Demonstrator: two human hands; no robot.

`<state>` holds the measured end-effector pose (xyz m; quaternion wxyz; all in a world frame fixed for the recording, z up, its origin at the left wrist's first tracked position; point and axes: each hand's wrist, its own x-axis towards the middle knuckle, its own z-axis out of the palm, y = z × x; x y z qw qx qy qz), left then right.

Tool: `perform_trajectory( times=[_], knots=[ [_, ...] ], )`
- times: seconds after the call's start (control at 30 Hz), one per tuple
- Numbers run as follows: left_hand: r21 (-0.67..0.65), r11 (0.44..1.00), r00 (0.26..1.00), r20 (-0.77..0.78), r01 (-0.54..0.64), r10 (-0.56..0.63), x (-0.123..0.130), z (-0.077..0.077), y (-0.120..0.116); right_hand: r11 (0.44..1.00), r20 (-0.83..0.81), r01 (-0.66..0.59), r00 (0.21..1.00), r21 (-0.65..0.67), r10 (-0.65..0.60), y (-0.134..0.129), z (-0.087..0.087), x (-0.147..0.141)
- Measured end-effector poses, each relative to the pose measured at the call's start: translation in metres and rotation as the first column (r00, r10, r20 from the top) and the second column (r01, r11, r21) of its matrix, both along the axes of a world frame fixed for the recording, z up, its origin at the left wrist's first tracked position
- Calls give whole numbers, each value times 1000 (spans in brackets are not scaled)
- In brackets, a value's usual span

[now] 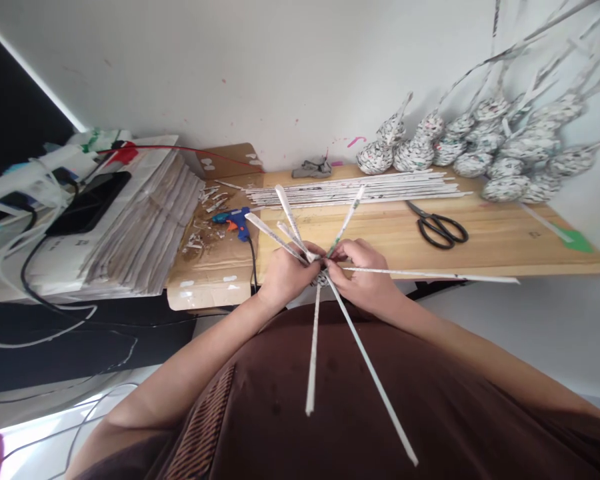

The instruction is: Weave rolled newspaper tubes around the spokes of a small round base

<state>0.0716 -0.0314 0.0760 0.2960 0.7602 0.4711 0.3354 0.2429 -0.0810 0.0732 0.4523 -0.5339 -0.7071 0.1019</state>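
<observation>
Close to my body, at the table's front edge, both hands grip a small woven piece of rolled paper strips (322, 280). Its strips fan out on all sides; one long strip (373, 367) hangs toward my lap and another strip (430, 274) points right. My left hand (289, 272) is closed around the left side, fingers pressed at the centre. My right hand (363, 270) pinches the right side near the same spot, beside an upright strip (347, 220). The woven body is mostly hidden under my fingers.
Behind lies a row of paper sticks (350, 189). Black scissors (437, 227) rest to the right, near several woven gourd-shaped pieces (473, 143). On the left are a blue glue gun (235, 221) on cardboard (213, 293), stacked newspapers (145, 227), a black phone (87, 203) and cables.
</observation>
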Motion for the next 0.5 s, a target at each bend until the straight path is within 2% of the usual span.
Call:
perform_trajectory(
  times=[0.1, 0.23, 0.33, 0.5],
  knots=[
    [-28, 999, 1000, 1, 18, -18, 0, 0, 1, 998, -53, 33, 998, -45, -35, -1, -3, 2],
    [-34, 997, 996, 67, 63, -61, -2, -12, 3, 981, -294, -24, 955, -191, -33, -1, -11, 1],
    [-8, 998, 991, 117, 60, -58, -2, -18, 2, 971, -445, -63, 894, -231, -48, 2, -18, -2],
    [88, 989, 984, 123, 117, -127, -2, -8, -3, 955, -580, -112, 811, -275, -71, 7, -19, -3]
  ],
)
